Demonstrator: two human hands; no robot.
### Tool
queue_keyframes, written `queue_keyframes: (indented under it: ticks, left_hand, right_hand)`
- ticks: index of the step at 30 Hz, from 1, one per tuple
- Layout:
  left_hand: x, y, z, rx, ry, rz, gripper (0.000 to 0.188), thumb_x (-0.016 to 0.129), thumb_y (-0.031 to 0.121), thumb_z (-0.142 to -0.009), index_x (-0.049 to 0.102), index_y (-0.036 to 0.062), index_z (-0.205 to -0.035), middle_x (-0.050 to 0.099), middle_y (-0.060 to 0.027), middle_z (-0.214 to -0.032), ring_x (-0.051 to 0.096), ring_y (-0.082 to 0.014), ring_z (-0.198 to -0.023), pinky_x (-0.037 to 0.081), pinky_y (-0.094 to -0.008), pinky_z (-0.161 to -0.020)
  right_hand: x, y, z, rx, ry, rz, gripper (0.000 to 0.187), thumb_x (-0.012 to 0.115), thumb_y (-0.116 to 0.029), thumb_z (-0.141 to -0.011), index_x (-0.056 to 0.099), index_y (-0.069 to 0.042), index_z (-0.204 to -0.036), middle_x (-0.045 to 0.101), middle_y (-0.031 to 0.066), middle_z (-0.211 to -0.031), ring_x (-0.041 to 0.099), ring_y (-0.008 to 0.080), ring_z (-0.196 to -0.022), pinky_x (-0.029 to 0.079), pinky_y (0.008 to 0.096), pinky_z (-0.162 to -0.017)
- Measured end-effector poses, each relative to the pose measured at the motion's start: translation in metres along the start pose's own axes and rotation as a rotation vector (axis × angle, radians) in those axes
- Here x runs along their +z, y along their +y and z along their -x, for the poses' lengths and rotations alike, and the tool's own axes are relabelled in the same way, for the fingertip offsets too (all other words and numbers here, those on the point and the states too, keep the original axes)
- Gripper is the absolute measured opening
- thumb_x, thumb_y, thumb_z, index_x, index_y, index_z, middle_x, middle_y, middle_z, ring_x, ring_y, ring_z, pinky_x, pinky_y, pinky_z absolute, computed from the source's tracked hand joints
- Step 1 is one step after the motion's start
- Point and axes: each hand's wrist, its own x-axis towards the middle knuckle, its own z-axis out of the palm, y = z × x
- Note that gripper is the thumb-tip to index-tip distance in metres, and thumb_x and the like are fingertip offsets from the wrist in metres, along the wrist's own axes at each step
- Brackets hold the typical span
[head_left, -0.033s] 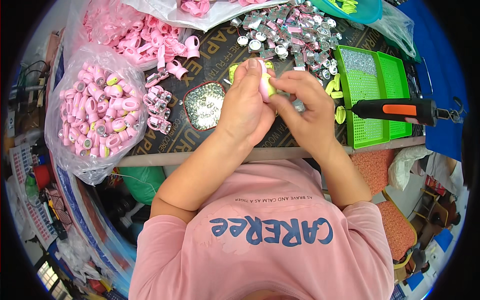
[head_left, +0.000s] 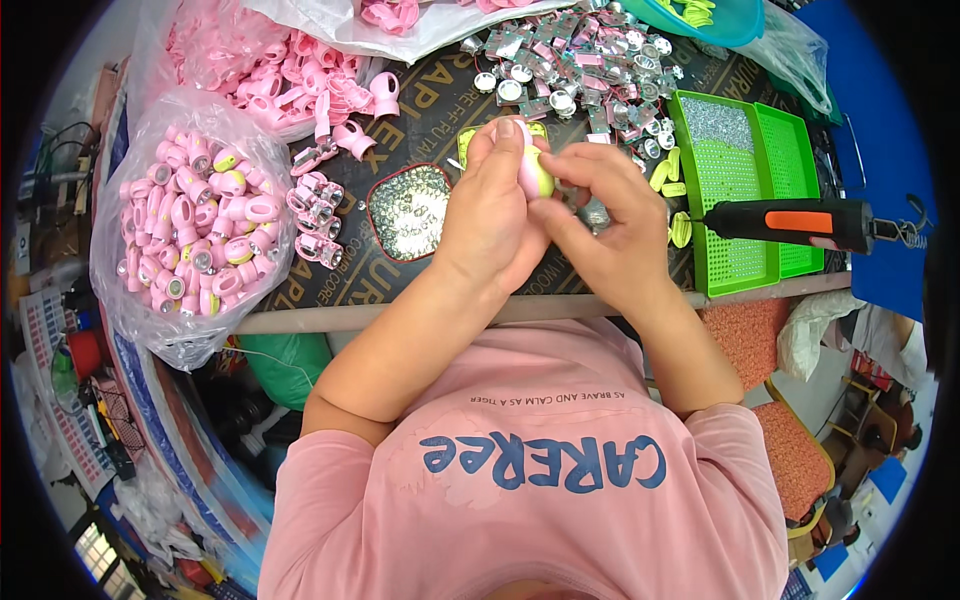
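Observation:
Over the dark table, my left hand is closed around a small pink flashlight casing with a yellow-green part on its right side. The thumb of that hand lies along the top of the piece. My right hand meets it from the right, with bent index finger and thumb gripping its yellow-green side. The palms hide much of the casing. Behind my hands, a yellow-green tray shows only in part. A shallow dish of small shiny metal pieces sits left of my left hand.
At left stands a clear bag of pink flashlights, beside loose pink shells. Silvery reflector assemblies are heaped at the back. A green perforated tray with screws lies right, an orange-and-black electric screwdriver across it. Yellow-green pieces lie nearby.
My right thumb has shifted slightly down along the casing, and the right hand has moved a touch left. My left hand keeps its hold.

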Motion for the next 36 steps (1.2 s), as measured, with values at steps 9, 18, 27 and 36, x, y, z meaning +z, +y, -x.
queue_keyframes:
  ticks: [9, 18, 27, 36]
  left_hand:
    - [-0.009, 0.022, -0.001, 0.378, -0.445, -0.796, 0.052, 0.078, 0.0, -0.082, 0.059, 0.0067, -0.13, 0.062, -0.0134, -0.135, 0.056, -0.0254, -0.132, 0.044, -0.0399, -0.11]
    - [-0.002, 0.035, 0.011, 0.644, -0.67, -1.524, 0.042, 0.084, 0.005, -0.074, 0.071, 0.0043, -0.114, 0.075, -0.0112, -0.108, 0.071, -0.0282, -0.087, 0.057, -0.0386, -0.076]
    - [-0.003, -0.025, 0.009, 0.636, -0.652, -1.548, 0.041, 0.085, 0.004, -0.073, 0.072, 0.0049, -0.112, 0.076, -0.0117, -0.11, 0.072, -0.0287, -0.093, 0.058, -0.0365, -0.08]
    - [-0.006, -0.063, 0.005, 0.723, -0.566, -1.535, 0.045, 0.086, 0.003, -0.07, 0.069, 0.004, -0.111, 0.074, -0.0117, -0.103, 0.067, -0.0303, -0.085, 0.054, -0.0395, -0.074]
  right_hand:
    - [-0.034, 0.016, 0.007, 0.548, -0.057, -0.762, 0.032, 0.075, 0.008, -0.085, 0.065, 0.007, -0.116, 0.072, 0.011, -0.107, 0.072, 0.0141, -0.097, 0.059, 0.024, -0.08]
    - [-0.092, -0.005, 0.029, -0.233, 0.107, 0.211, 0.042, 0.086, -0.002, -0.078, 0.068, 0.0, -0.116, 0.072, 0.0166, -0.107, 0.07, 0.03, -0.095, 0.058, 0.0351, -0.079]
    - [-0.136, 0.061, -0.007, 0.144, 0.063, -0.619, 0.047, 0.045, 0.004, -0.071, 0.06, 0.003, -0.116, 0.067, 0.017, -0.091, 0.066, 0.0288, -0.083, 0.055, 0.0421, -0.082]
    - [-0.164, 0.055, -0.019, 0.173, 0.454, -0.336, 0.014, 0.065, 0.003, -0.09, 0.055, -0.005, -0.095, 0.057, 0.0066, -0.071, 0.057, 0.0186, -0.058, 0.051, 0.0366, -0.061]
